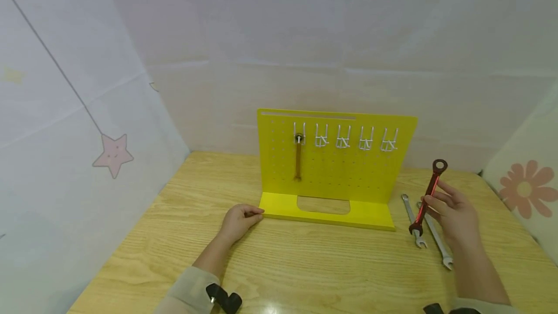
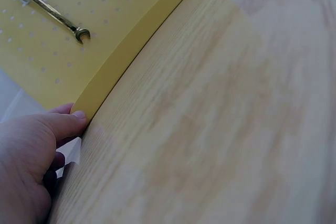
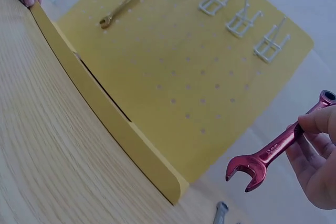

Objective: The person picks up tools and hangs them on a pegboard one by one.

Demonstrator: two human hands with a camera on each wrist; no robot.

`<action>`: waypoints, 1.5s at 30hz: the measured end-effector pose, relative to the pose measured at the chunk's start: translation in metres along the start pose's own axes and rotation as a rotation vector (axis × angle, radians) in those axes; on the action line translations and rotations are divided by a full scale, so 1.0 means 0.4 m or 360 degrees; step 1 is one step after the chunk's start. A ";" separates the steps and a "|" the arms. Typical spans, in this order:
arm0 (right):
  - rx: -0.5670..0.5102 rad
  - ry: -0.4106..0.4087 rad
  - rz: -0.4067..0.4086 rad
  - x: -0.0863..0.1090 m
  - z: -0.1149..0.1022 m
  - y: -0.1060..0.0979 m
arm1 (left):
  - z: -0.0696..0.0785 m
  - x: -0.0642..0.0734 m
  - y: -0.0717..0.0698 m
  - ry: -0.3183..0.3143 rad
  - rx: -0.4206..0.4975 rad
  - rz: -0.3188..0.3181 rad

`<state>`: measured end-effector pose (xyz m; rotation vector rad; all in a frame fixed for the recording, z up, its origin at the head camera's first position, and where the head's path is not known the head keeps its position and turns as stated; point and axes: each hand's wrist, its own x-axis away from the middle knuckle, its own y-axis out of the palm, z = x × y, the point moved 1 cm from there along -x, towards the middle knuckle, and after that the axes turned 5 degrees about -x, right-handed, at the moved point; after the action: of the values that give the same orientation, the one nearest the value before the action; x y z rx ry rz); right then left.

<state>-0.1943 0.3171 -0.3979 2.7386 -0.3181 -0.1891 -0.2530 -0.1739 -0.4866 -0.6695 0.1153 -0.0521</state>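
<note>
A pale fabric backdrop (image 1: 279, 38) closes off the scene behind and at both sides, printed with a pink star (image 1: 113, 155) on the left and a coral flower (image 1: 524, 189) on the right. Before it spreads a light wood-grain table (image 1: 305, 265). On the table stands a yellow pegboard stand (image 1: 340, 173), its perforated panel upright and its flat base toward the person.

The person's left hand (image 1: 239, 219) pinches the base's front left corner between thumb and fingers. The right hand (image 1: 457, 217), to the right of the stand, is clamped on a red combination wrench (image 3: 281, 144), thumb against fingers around the shank. That wrench is in the air, tilted, its ring end up and its forked end down, apart from the panel.

Near the stand's right end, two silver combination wrenches lie on the table with their forked ends toward the person: a left one (image 1: 409, 209), partly covered by the red wrench in the head view, and a right one (image 1: 439, 243). A gold combination wrench (image 1: 298, 159) hangs by its ring, forked end down, from the leftmost of five wire hooks (image 1: 321, 142) along the panel's upper part.
</note>
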 end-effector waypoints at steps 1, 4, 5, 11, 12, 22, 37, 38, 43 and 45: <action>-0.0022 -0.0012 -0.0016 0.001 0.000 0.010 | 0.000 0.000 0.000 0.0004 0.0001 0.0000; -0.0029 -0.0043 -0.0058 0.000 0.001 0.036 | -0.002 0.000 -0.001 0.0011 0.0004 0.0001; -0.0015 -0.0045 -0.0070 0.000 0.002 0.044 | -0.003 0.000 0.000 0.0011 0.0007 0.0000; 0.0128 -0.0039 -0.0100 -0.001 0.003 0.091 | -0.009 -0.002 0.004 0.0019 0.0015 0.0001; 0.0142 -0.0034 -0.0101 0.000 0.002 0.099 | -0.010 -0.002 0.004 0.0020 0.0016 0.0001; 0.0162 -0.0038 -0.0189 0.023 -0.012 0.179 | -0.010 -0.001 0.003 0.0025 0.0014 0.0012; 0.0466 0.0022 -0.0288 0.037 -0.001 0.326 | -0.009 -0.001 0.004 -0.0004 0.0025 0.0002; 0.0476 0.0034 -0.0296 0.038 0.001 0.336 | -0.009 -0.001 0.004 -0.0002 0.0027 0.0001; 0.0446 0.0013 -0.0351 0.039 0.024 0.377 | -0.010 -0.001 0.005 0.0001 0.0017 0.0008; 0.0407 -0.0007 -0.0371 0.036 0.036 0.389 | -0.009 0.000 0.005 -0.0004 0.0009 0.0011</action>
<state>-0.2133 0.1679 -0.3531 3.0263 -0.0230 -0.2300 -0.2534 -0.1745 -0.4907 -0.6636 0.1150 -0.0453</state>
